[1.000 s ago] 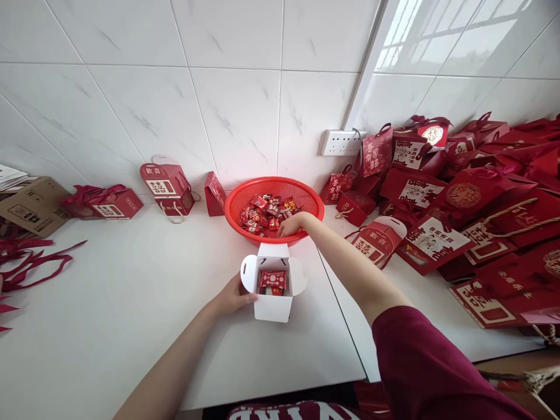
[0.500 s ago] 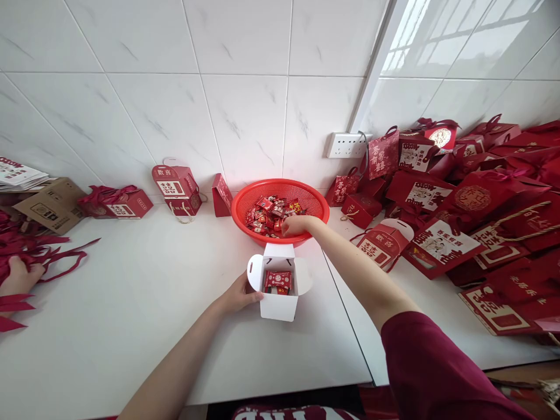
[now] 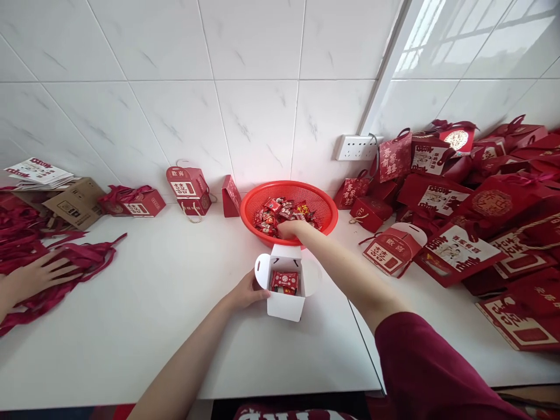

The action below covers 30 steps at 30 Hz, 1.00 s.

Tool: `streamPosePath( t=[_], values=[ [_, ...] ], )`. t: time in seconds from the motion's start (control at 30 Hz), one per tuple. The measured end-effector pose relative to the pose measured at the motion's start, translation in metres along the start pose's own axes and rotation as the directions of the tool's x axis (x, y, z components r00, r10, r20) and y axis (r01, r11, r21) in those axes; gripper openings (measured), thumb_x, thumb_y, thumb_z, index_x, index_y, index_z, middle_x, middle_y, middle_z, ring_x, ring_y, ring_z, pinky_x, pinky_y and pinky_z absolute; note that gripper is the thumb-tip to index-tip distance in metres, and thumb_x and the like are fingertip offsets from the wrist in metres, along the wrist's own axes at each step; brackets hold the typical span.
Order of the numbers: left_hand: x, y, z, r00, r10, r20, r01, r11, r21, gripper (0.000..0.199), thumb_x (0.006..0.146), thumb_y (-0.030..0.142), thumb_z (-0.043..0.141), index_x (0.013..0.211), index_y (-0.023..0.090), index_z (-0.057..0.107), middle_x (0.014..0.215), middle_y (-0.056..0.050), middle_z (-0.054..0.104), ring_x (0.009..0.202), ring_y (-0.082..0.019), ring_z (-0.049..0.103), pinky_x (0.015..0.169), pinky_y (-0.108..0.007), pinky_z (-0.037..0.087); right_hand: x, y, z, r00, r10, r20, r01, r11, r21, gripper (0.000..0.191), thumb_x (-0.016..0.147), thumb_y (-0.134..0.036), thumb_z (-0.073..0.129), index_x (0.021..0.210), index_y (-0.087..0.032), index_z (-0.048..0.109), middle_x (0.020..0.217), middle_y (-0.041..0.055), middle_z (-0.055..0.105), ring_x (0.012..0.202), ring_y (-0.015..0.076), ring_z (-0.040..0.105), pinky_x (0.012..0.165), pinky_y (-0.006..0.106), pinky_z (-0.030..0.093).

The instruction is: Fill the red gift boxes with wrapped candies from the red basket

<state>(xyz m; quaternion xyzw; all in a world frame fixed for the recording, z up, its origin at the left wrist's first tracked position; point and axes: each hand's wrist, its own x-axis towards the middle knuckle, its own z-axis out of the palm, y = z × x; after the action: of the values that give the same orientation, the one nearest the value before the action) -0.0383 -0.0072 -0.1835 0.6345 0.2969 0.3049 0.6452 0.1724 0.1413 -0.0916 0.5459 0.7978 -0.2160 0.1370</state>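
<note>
A small gift box point(image 3: 285, 307) stands upright on the white table with its flaps spread, white inside, and red-wrapped sweets point(image 3: 285, 282) in it. My left hand point(image 3: 249, 291) grips its left side, thumb at the front and fingers partly hidden behind. Beyond the box sits a red plastic basket point(image 3: 326, 217) with a heap of small wrapped sweets point(image 3: 268, 217). My right hand point(image 3: 289, 229) reaches down into that heap; its fingers are hidden, so their grip does not show.
At the far left a co-worker's hand point(image 3: 44, 274) lies over dark red ribbons point(image 3: 102, 256). A cardboard box point(image 3: 79, 204) with cards is behind. Red gift boxes point(image 3: 190, 192) line the wall, and several red bags and boxes point(image 3: 464, 251) pile up at right, by a socket strip point(image 3: 356, 147).
My right hand has shifted left and deeper into the sweets. The view has swung slightly left. The co-worker's hand now spreads flat over the ribbons. My left hand keeps its hold.
</note>
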Motion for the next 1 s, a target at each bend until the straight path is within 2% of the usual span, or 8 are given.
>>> streamPosePath(
  t=[0.17,0.3,0.37,0.5,0.6,0.7,0.83,1.0],
  values=[
    [0.002,-0.001,0.0,1.0,0.029,0.007,-0.029,0.999,-0.021,0.076,0.075,0.046,0.081,0.138,0.018,0.049,0.138,-0.019,0.059,0.128,-0.04,0.055,0.103,-0.055,0.047,-0.021,0.011,-0.01,0.969,-0.042,-0.244,0.081,0.985,0.155,0.032,0.097,-0.035,0.061,0.124,-0.017,0.06,0.125,0.0099,0.062,0.105,0.0224,0.064,0.089,0.044,0.055],
    [0.005,0.001,0.001,0.998,0.065,0.016,-0.065,0.997,-0.03,0.076,0.075,0.046,0.082,0.137,0.017,0.05,0.134,-0.021,0.062,0.123,-0.041,0.059,0.098,-0.054,0.051,-0.056,0.027,-0.009,0.856,-0.107,-0.506,0.289,0.911,0.295,0.032,0.094,-0.033,0.063,0.12,-0.016,0.06,0.111,0.0083,0.067,0.1,0.0233,0.064,0.088,0.039,0.053],
    [0.005,0.004,0.004,0.996,0.092,0.008,-0.092,0.995,-0.023,0.076,0.075,0.044,0.082,0.138,0.016,0.049,0.133,-0.022,0.062,0.122,-0.041,0.059,0.098,-0.055,0.051,-0.077,0.031,0.002,0.779,-0.132,-0.614,0.414,0.843,0.344,0.033,0.094,-0.033,0.059,0.123,-0.017,0.056,0.108,0.0077,0.068,0.099,0.0227,0.065,0.087,0.036,0.052],
    [-0.002,0.013,0.018,0.985,0.167,-0.042,-0.167,0.986,-0.003,0.083,0.071,0.036,0.085,0.142,0.02,0.046,0.139,-0.02,0.057,0.128,-0.042,0.054,0.103,-0.058,0.046,-0.118,0.031,0.045,0.607,-0.091,-0.789,0.611,0.689,0.391,0.035,0.1,-0.035,0.045,0.132,-0.022,0.042,0.123,0.01,0.064,0.111,0.0201,0.063,0.092,0.035,0.053],
    [-0.014,0.019,0.033,0.964,0.252,-0.085,-0.246,0.966,0.078,0.088,0.063,0.031,0.089,0.14,0.027,0.046,0.14,-0.015,0.056,0.129,-0.042,0.052,0.104,-0.061,0.045,-0.14,0.035,0.084,0.412,0.163,-0.897,0.728,0.533,0.431,0.031,0.096,-0.04,0.053,0.122,-0.024,0.048,0.118,0.0096,0.067,0.11,0.0214,0.065,0.095,0.038,0.053],
    [-0.025,0.021,0.042,0.933,0.336,-0.127,-0.296,0.92,0.256,0.095,0.057,0.034,0.092,0.139,0.031,0.045,0.137,-0.012,0.058,0.124,-0.042,0.055,0.1,-0.061,0.047,-0.147,0.044,0.119,0.265,0.427,-0.865,0.732,0.495,0.468,0.027,0.093,-0.042,0.058,0.112,-0.025,0.05,0.113,0.0093,0.067,0.106,0.022,0.066,0.091,0.04,0.054],
    [-0.028,0.015,0.043,0.889,0.424,-0.173,-0.308,0.833,0.459,0.105,0.047,0.033,0.095,0.14,0.034,0.046,0.14,-0.011,0.053,0.127,-0.043,0.051,0.107,-0.06,0.041,-0.136,0.053,0.148,0.231,0.56,-0.795,0.688,0.484,0.541,0.025,0.093,-0.042,0.057,0.106,-0.024,0.044,0.102,0.0075,0.066,0.092,0.0207,0.068,0.074,0.036,0.057],
    [-0.023,0.01,0.037,0.871,0.454,-0.188,-0.32,0.815,0.483,0.104,0.049,0.034,0.093,0.139,0.031,0.043,0.139,-0.01,0.05,0.126,-0.041,0.051,0.105,-0.058,0.043,-0.13,0.048,0.157,0.242,0.556,-0.795,0.675,0.492,0.55,0.027,0.093,-0.043,0.059,0.103,-0.024,0.042,0.09,0.0031,0.064,0.081,0.0202,0.069,0.062,0.031,0.057]
  ],
)
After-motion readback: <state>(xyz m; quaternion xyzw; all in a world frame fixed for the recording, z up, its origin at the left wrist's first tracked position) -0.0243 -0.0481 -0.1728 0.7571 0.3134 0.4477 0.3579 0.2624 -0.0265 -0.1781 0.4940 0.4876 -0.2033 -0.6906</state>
